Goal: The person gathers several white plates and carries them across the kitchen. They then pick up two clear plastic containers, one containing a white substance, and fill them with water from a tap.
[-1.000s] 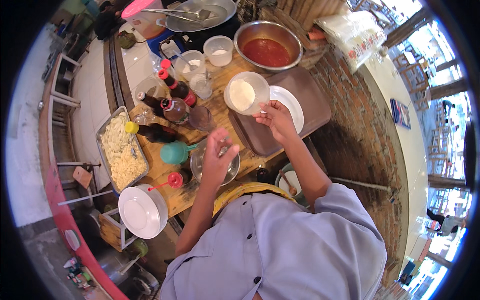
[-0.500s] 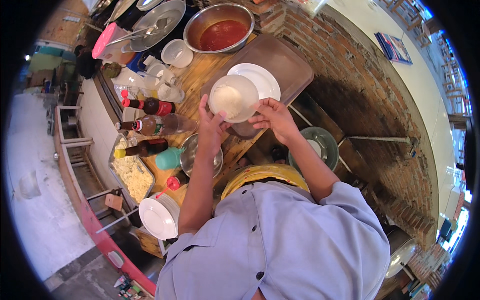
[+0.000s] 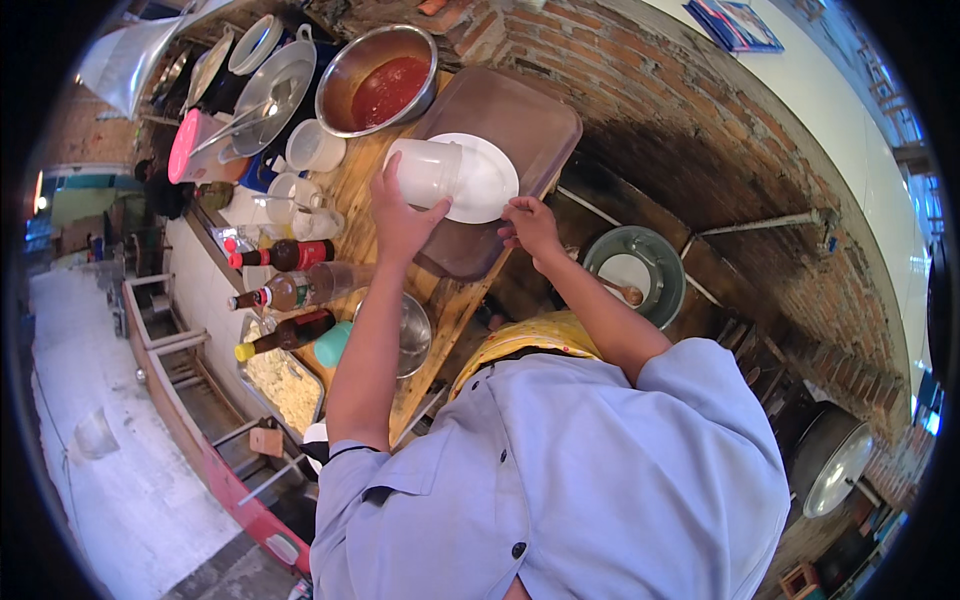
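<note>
My left hand (image 3: 405, 215) is wrapped round a translucent white plastic tub (image 3: 423, 172). Tipped on its side, the tub has its mouth toward a white plate (image 3: 490, 180), over the plate's left part; its contents are hidden. Beneath the plate lies a brown tray (image 3: 500, 105). At the plate's right rim my right hand (image 3: 533, 230) has its fingers curled and thumb and forefinger pinched together. Whether they grip the rim or something small, I cannot make out.
A steel bowl (image 3: 335, 85) of red sauce stands behind the tray. Several bottles (image 3: 290, 290), a turquoise cup (image 3: 333, 343) and a metal pan of pale crumbly food (image 3: 285, 388) line the left. A grey-green basin (image 3: 672, 280) holding a wooden spoon (image 3: 628, 293) is right of my arm.
The tub has gone from upright in both hands, with white contents showing, to tipped over the plate in my left hand. My right hand has let go of it.
</note>
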`<action>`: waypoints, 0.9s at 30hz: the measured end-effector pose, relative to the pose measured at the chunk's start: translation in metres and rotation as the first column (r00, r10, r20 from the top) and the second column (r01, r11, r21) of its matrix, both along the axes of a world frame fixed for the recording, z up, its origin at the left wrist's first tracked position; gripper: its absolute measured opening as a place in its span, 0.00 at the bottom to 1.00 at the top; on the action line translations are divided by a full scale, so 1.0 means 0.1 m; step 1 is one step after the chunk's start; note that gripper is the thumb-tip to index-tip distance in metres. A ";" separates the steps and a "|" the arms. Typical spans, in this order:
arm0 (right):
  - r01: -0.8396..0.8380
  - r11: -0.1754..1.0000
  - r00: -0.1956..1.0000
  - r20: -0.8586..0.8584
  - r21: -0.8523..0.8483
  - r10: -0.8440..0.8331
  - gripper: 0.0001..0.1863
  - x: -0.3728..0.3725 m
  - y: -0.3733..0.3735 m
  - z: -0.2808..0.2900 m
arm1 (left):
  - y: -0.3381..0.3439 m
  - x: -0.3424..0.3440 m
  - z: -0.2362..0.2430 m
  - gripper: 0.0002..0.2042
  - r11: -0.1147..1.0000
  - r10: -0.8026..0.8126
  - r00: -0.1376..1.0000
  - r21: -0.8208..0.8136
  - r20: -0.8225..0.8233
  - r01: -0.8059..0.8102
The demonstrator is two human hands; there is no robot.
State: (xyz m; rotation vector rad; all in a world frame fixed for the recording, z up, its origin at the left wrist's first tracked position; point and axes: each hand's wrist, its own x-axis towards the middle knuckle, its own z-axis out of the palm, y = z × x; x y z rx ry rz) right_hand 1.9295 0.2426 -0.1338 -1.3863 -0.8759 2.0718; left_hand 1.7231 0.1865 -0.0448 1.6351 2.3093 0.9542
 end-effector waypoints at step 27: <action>0.088 0.995 0.994 -0.076 0.038 -0.085 0.28 -0.07 0.06 -0.20 | 0.09 0.30 0.18 0.46 0.979 -0.155 0.878 0.046 -0.454 0.197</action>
